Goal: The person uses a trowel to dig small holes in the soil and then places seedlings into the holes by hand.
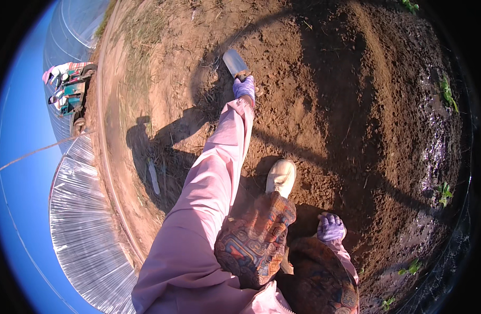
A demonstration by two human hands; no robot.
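My left hand [244, 87], in a purple-and-white knit glove, grips a hand trowel [235, 62] at arm's length. The trowel's metal blade points away from me, over brown soil [279, 94]; whether it touches the ground I cannot tell. Soil clings where the blade meets the hand. Beside my patterned trouser knee [322, 271], my right hand [330, 227] is low over shaded soil in a matching glove. Its fingers are curled and its palm is hidden. A pale shoe [281, 177] rests on the ground between the two hands.
Small green seedlings [447, 94] grow along wet, shiny ground at the right. Dry grass [142, 51] borders a path. Beyond it, people ride a green motor cart [73, 94] past plastic-covered greenhouses [87, 223]. A pale strip [153, 176] lies in shadow.
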